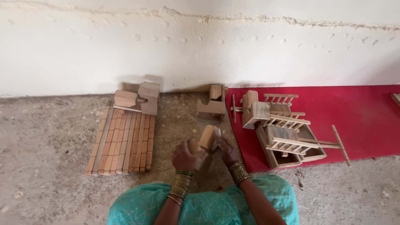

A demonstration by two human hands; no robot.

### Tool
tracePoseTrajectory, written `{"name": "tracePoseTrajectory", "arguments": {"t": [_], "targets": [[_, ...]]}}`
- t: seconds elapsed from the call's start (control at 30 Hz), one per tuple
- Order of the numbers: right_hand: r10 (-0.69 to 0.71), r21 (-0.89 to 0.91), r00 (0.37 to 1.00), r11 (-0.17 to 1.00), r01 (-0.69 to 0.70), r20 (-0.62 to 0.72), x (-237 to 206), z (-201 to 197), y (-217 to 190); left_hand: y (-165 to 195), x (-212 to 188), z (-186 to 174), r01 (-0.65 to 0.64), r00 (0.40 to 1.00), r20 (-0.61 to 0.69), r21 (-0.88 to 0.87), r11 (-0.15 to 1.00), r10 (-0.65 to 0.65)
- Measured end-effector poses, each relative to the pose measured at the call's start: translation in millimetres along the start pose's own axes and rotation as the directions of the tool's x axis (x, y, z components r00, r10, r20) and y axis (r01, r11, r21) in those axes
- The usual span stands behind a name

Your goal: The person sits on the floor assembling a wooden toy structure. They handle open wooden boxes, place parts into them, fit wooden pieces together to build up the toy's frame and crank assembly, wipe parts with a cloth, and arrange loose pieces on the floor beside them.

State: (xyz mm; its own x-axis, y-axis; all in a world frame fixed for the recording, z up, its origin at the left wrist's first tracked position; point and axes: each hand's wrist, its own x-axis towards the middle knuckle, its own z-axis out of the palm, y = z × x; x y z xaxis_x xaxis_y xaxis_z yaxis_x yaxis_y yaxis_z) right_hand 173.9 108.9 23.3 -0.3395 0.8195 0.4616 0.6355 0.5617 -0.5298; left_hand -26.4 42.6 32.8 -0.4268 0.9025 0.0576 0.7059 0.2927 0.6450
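My left hand (185, 156) and my right hand (227, 150) meet over the concrete floor, both closed around a small pale wooden piece (207, 136) that sticks up between them. Several bangles ring both wrists. A teal patterned garment (208, 206) covers my lap below the hands. Just beyond the hands stands a small wooden assembly (211, 107) shaped like a seat with a raised back.
A flat row of wooden slats (123, 139) lies to the left, with wooden blocks (139, 98) stacked at its far end. On a red mat (358, 121) to the right sit wooden cart-like assemblies (283, 131) with railings. A white wall (200, 46) runs behind.
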Motion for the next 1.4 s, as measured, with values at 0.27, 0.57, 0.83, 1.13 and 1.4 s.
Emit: {"name": "tracePoseTrajectory", "arguments": {"t": [0.27, 0.57, 0.83, 1.13, 1.4], "targets": [[0.116, 0.101, 0.964, 0.990, -0.094, -0.239, -56.5, 51.6, -85.1, -22.8, 10.4, 2.8, 0.351, 0.931, 0.191, -0.233, 0.907, -0.311], [0.049, -0.061, 0.890, 0.994, -0.085, -0.454, -18.9, 44.4, -52.0, -40.0, 15.9, 7.0, 0.363, 0.921, 0.255, -0.280, 0.889, -0.296], [0.770, 0.848, 0.418, -0.292, -0.443, 0.483, -52.4, 40.2, -50.2, -47.4, 33.7, 9.7, 0.403, 0.867, 0.425, -0.287, 0.869, -0.262], [0.902, 0.749, 0.416, 0.198, -0.633, 0.113, -58.3, 31.0, -28.2, -15.6, 11.4, 38.7, 0.276, 0.959, 0.200, -0.825, 0.493, -0.202], [0.813, 0.475, 0.521, 0.578, -0.664, -0.261, -62.9, 15.2, -38.6, -10.6, -3.9, 43.7, 0.128, 0.963, 0.119, -0.991, 0.024, -0.241]]}}
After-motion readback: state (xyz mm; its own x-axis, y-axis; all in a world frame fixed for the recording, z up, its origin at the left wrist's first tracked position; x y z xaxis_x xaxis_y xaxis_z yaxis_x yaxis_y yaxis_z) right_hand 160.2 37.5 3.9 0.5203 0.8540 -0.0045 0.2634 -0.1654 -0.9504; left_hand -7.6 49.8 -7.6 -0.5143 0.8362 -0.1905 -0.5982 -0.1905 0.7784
